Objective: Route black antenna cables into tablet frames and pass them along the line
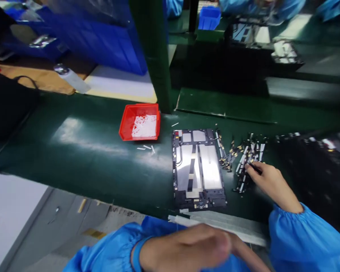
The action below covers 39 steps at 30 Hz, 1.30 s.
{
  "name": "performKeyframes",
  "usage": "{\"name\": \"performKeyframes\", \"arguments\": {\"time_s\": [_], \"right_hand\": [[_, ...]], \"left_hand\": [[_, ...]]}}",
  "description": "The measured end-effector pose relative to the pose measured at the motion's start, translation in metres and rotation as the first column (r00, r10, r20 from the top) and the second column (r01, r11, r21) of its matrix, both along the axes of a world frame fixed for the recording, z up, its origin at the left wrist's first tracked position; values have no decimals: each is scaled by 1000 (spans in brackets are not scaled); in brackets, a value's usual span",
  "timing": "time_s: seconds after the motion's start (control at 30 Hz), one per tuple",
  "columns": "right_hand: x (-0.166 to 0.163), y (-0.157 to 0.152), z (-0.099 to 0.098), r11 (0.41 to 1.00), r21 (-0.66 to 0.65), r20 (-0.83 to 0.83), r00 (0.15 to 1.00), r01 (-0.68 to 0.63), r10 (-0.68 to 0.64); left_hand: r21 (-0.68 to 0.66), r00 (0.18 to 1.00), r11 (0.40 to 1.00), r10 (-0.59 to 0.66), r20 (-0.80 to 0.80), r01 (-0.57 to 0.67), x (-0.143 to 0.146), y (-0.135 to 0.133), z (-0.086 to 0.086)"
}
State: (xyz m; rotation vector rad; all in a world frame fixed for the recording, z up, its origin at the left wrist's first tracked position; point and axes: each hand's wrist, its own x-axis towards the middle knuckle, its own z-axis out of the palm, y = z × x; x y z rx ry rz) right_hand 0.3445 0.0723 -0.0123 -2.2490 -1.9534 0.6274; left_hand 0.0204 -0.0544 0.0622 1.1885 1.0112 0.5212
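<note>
My right hand (pixel 268 181) is closed around a slim black tool (pixel 255 168), perhaps tweezers; its exact kind is unclear. The fingertips are over a heap of thin flex cable strips (pixel 241 166), black with white and gold parts. To the left of the heap lies an opened tablet-like device (pixel 211 166) with silver battery panels and dark circuit boards round them. My left hand (pixel 187 247) is near the camera, below the bench edge, somewhat blurred. Its fingers look stretched out and apart, with nothing visible in them.
A red bin (pixel 124 122) holding small white strips stands left of the device, with several loose white strips (pixel 147 147) nearby. Dark panels (pixel 306 170) lie at the right. A green post (pixel 158 56) rises behind. A bottle (pixel 73 79) stands at the back left.
</note>
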Motion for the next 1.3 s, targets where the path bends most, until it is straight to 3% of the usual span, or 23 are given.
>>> {"name": "performKeyframes", "arguments": {"time_s": [0.07, 0.17, 0.2, 0.27, 0.5, 0.63, 0.7, 0.77, 0.83, 0.9, 1.0, 1.17, 1.3], "right_hand": [[2, -6, 4, 998, 45, -66, 997, 31, -28], [-2, -15, 14, 990, 110, -138, 987, 93, -78], [-5, -18, 18, 985, 128, -160, 983, 116, -94], [-11, -24, 23, 973, 160, -203, 970, 165, -131], [-27, -38, 21, 892, 284, -279, 920, 352, -274], [-45, -52, 27, 844, 333, -350, 886, 421, -304], [-63, -63, 37, 902, 255, -442, 872, 347, -210], [-85, -74, 50, 985, 87, -610, 789, 152, -68], [-106, -83, 60, 997, -48, -765, 644, -53, -3], [-121, -87, 67, 985, -93, -828, 561, -143, 4], [-131, -88, 71, 970, -87, -838, 543, -228, 52], [-140, -88, 71, 904, -179, -792, 602, -388, 101], [-146, -85, 60, 939, -189, -795, 606, -286, 25]], "left_hand": [[-85, 978, 992, -79, 191, 97, 9, 38, -4], [-214, 927, 976, 110, 359, -33, 19, 66, -12], [-232, 916, 966, 191, 354, -112, 20, 68, -14], [-246, 910, 956, 238, 339, -158, 22, 67, -18], [-124, 982, 992, 43, 186, -20, 35, 66, -17], [-53, 994, 999, -8, 105, 14, 41, 65, -20], [-19, 996, 1000, 25, 86, -23, 41, 64, -24], [23, 989, 996, 81, 126, -85, 38, 64, -27], [59, 965, 990, 114, 238, -131, 32, 64, -30], [82, 930, 981, 136, 342, -173, 27, 63, -32], [124, 913, 966, 168, 372, -229, 21, 62, -32], [210, 935, 942, 196, 296, -263, 12, 56, -36], [306, 886, 832, 423, 188, -462, -13, 41, -48]]}}
